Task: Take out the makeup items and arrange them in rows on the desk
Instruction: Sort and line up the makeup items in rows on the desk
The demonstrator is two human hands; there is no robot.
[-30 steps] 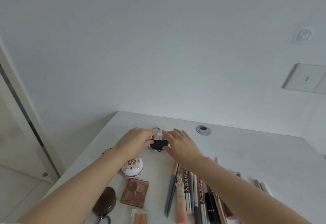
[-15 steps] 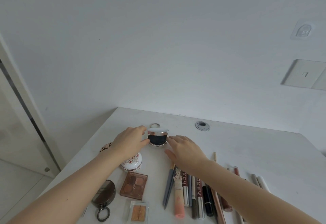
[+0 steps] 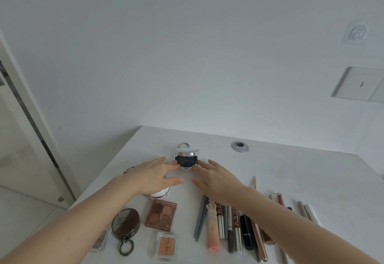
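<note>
Fingers [image 3: 166, 163] of your left hand [image 3: 152, 175] and right hand [image 3: 216, 178] lie straight, flanking the open compact [image 3: 186, 160] on the worktop [image 3: 291, 170]; it's probably light, rigid, slick, so take the base sides between fingertips, not the hinged lid.

— What's the room like?
— A plain white wall [image 3: 187, 56] rises behind a white desk [image 3: 291, 172], lit softly and evenly.
— Anything on the wall?
— A pale switch plate [image 3: 360, 85] at right, a clear hook [image 3: 355, 32] above it.
— And the desk?
— A round cable grommet [image 3: 240, 146] near its back edge. At left, a door frame [image 3: 27, 106] and pale floor [image 3: 25, 209].
</note>
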